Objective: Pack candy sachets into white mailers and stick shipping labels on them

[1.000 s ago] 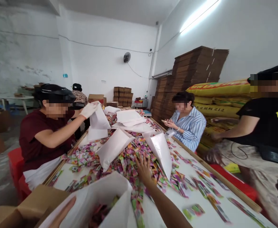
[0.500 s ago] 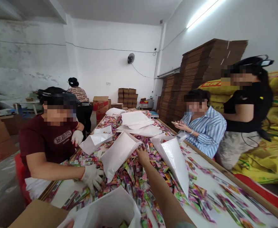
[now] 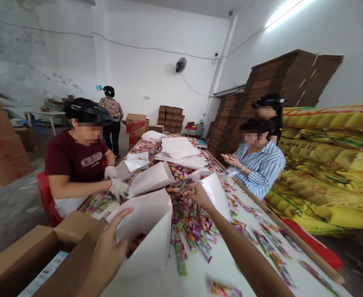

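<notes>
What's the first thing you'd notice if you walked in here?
The heap of colourful packets spilling down the middle of the long white table. Up close, the right hand grabs a bunch of them while the left hand holds a white bag open; big yellow sacks pile up on the right.

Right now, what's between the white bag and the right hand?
Head view: loose colourful sachets heaped on the table, between white bag and right hand.
</notes>
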